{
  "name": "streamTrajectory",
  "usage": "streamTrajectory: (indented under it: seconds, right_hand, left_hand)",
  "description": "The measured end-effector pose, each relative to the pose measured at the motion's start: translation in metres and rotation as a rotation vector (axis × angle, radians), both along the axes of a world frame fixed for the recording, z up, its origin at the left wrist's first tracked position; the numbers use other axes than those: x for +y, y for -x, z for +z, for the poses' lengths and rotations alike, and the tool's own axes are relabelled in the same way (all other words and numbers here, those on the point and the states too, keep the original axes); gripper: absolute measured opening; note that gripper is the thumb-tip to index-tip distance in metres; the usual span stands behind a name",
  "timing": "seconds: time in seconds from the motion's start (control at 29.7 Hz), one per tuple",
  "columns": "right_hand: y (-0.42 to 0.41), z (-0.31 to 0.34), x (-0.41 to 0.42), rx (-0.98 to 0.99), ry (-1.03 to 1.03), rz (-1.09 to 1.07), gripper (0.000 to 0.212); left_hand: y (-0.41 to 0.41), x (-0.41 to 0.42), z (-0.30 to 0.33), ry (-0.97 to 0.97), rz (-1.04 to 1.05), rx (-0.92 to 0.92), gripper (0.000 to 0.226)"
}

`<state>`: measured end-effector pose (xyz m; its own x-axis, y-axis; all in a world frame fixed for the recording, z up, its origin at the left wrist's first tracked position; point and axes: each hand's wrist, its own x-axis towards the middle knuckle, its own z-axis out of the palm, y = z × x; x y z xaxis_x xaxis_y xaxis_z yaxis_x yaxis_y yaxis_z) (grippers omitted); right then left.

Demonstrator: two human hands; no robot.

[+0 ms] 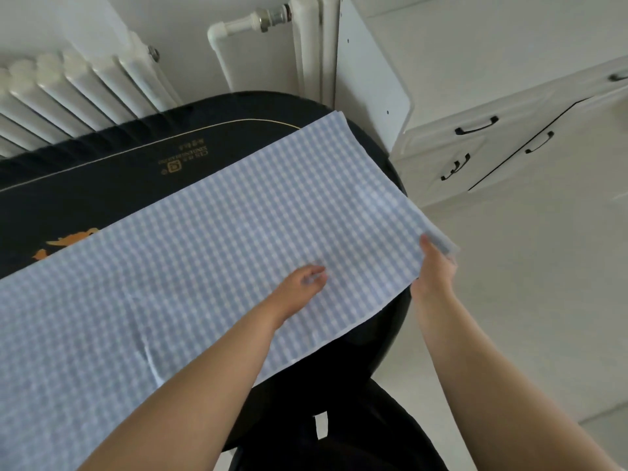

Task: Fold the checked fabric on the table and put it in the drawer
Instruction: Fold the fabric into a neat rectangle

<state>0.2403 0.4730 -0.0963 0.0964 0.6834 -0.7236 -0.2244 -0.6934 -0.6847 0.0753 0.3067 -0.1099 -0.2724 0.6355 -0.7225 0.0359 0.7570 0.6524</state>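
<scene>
left hand [300, 283] loosely curled, resting on checked fabric [204, 260], right hand [436, 265] pinching its right corner, overhanging worktop [102, 178] edge, bare floor [526, 283] right

Single head-worn view, looking steeply down and forward.

The wide-angle camera sits above the person's forearms, close over the black desk [112, 171], whose near edge curves below the frame's middle. It faces a white radiator [68, 93] at the top left, and a white cabinet [492, 137] with closed drawers at the right. The wide lens bends straight edges toward the borders.
</scene>
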Motion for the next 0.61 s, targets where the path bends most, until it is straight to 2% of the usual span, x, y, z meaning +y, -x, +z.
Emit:
streamTrajectory:
  seconds: [0.07,0.17,0.27,0.37,0.44,0.54,0.61]
  right_hand:
    - [0.02,0.018,-0.019,-0.018,-0.181,0.229,0.013]
    - [0.062,0.048,-0.068,-0.143,-0.481,0.664,0.01]
    - [0.101,0.065,-0.129,-0.2,-0.618,1.07,0.012]
    - [0.123,0.07,-0.195,-0.295,-0.805,1.385,0.017]
    - [0.133,0.067,-0.245,-0.27,-0.982,1.558,0.018]
    - [0.143,0.057,-0.313,-0.185,-1.016,1.755,0.023]
    - [0.146,0.048,-0.342,-0.138,-0.98,1.804,0.025]
  left_hand:
    - [0.015,-0.012,0.015,0.007,0.114,-0.245,0.049]
    - [0.045,-0.041,0.025,-0.03,0.242,-0.541,0.076]
    - [0.079,-0.079,0.044,-0.161,0.486,-0.668,0.091]
    - [0.112,-0.124,0.065,-0.278,0.577,-0.549,0.094]
    - [0.13,-0.156,0.075,-0.343,0.592,-0.429,0.089]
    - [0.147,-0.204,0.08,-0.203,0.748,-0.083,0.095]
    - [0.154,-0.238,0.067,-0.077,0.808,0.217,0.057]
